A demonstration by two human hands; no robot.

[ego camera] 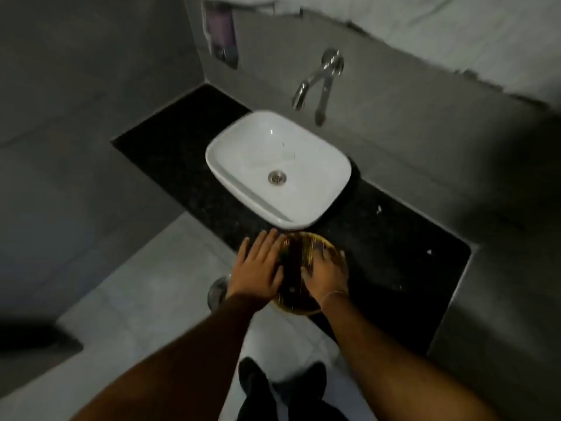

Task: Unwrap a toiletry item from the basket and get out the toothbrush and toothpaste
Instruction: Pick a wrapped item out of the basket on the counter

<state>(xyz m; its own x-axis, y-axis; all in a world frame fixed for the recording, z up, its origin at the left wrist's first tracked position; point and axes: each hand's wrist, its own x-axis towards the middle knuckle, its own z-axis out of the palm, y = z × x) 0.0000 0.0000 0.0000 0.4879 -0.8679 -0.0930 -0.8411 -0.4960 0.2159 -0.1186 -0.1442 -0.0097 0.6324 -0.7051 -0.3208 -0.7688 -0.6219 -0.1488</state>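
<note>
A round golden woven basket (306, 244) sits at the front edge of the black counter, just in front of the sink. My left hand (259, 265) lies flat with fingers spread on the basket's left rim. My right hand (326, 273) reaches into the basket's right side, fingers curled down onto its contents; whether it grips anything is hidden. The inside of the basket is dark and blurred, so no toothbrush, toothpaste or wrapped item can be made out.
A white vessel sink (243, 156) stands on the black granite counter (394, 253), under a chrome wall tap (318, 77). A soap dispenser (221, 34) hangs on the far wall. A round metal object (217, 291) shows below the counter edge on the tiled floor.
</note>
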